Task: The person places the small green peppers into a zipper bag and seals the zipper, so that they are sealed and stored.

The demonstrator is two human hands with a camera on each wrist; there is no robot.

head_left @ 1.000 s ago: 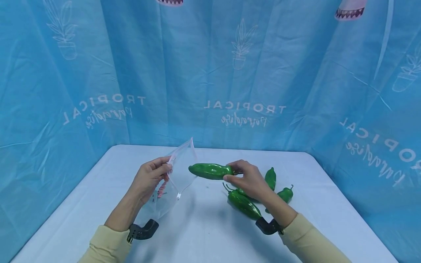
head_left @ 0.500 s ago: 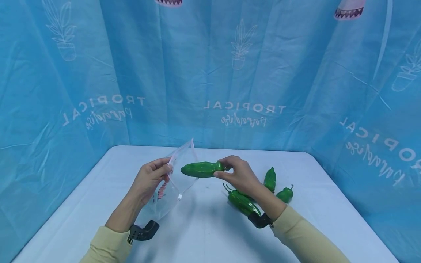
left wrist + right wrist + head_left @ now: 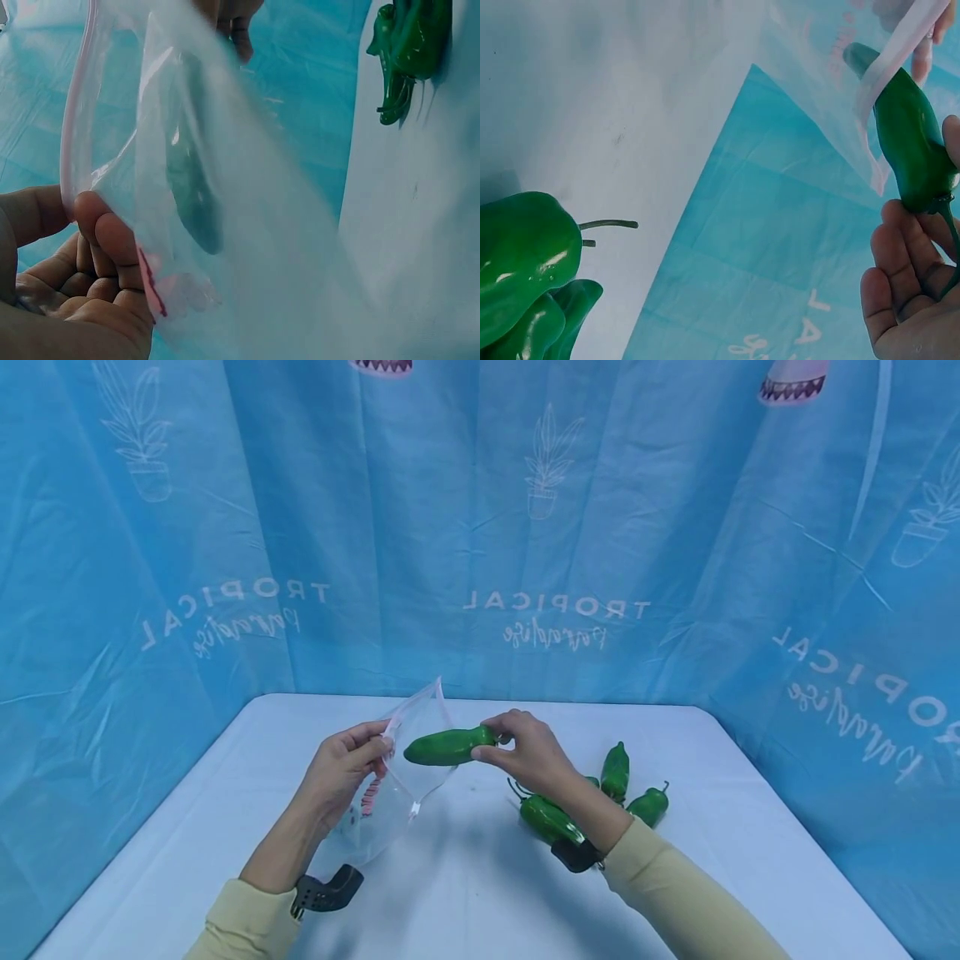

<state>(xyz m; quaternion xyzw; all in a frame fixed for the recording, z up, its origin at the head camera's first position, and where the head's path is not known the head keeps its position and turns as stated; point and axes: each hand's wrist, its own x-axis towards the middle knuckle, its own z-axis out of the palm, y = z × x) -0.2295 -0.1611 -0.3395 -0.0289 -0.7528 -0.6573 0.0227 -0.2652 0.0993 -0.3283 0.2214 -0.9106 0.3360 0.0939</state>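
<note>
My left hand [image 3: 343,768] pinches the pink-rimmed edge of a clear zip bag [image 3: 408,781], whose mouth gapes to the right. My right hand [image 3: 528,752] grips a green chili pepper [image 3: 448,747] by its stem end, tip toward the left. In the right wrist view the tip of the pepper [image 3: 909,127] lies behind the bag's rim, inside the mouth. Through the hazy plastic in the left wrist view, the pepper [image 3: 191,165] shows blurred. Part of the bag is hidden behind my left hand.
Several green peppers [image 3: 547,817] lie on the white table [image 3: 480,893] to the right, partly under my right forearm. One pepper [image 3: 616,770] stands farther back, another [image 3: 649,805] to its right. Blue printed curtains [image 3: 450,527] surround the table's back and sides.
My right hand has moved left with the pepper, bringing its tip from outside the bag into the mouth. The left hand and bag have stayed nearly still.
</note>
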